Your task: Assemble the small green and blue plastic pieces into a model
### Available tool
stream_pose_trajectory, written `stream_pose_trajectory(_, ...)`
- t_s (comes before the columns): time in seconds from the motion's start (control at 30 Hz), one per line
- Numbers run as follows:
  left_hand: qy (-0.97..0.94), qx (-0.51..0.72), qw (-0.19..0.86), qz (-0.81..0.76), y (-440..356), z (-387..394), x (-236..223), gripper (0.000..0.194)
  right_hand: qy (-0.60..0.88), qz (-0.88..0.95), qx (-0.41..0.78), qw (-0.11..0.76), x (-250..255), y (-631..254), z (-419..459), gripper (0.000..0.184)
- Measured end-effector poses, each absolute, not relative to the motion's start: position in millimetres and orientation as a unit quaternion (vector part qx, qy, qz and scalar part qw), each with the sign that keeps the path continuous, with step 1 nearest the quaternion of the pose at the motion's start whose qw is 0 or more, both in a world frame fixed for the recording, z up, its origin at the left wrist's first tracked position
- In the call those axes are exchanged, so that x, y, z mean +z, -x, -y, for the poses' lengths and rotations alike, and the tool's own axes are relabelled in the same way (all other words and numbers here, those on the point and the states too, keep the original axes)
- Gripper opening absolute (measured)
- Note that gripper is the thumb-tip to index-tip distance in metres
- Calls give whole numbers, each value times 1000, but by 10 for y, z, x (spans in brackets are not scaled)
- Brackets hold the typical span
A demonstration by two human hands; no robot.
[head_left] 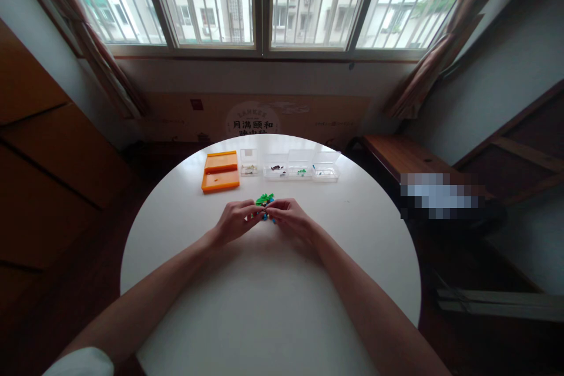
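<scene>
A small model of building blocks (265,198), green on top with blue and brown bits below, is between my two hands over the white table. My left hand (235,218) is closed, its fingertips pinching the model's left side. From the other side my right hand (291,214) is closed as well, thumb and fingers pressed to its front and right. The two sets of fingertips meet at the middle, hiding part of the model. Any single tiny piece between them is too small to make out.
Beyond my hands an orange two-part tray (220,180) lies on the round white table (264,305). Beside it stand clear plastic boxes (300,171) with open lids, holding small brown, green and pale pieces. A wooden bench (383,150) is at the right, under the windows.
</scene>
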State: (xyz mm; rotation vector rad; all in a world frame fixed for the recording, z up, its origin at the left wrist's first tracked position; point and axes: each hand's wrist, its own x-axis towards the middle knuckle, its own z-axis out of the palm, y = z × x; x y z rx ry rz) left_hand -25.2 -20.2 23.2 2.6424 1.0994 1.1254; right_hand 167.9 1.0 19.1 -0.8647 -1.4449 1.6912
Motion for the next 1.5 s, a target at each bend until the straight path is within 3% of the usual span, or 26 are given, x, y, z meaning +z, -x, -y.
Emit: stream_pose_trajectory(1.5,-862,357,15,-359,256,193,206,22,327,569,661,362,196,-1698,-16,33)
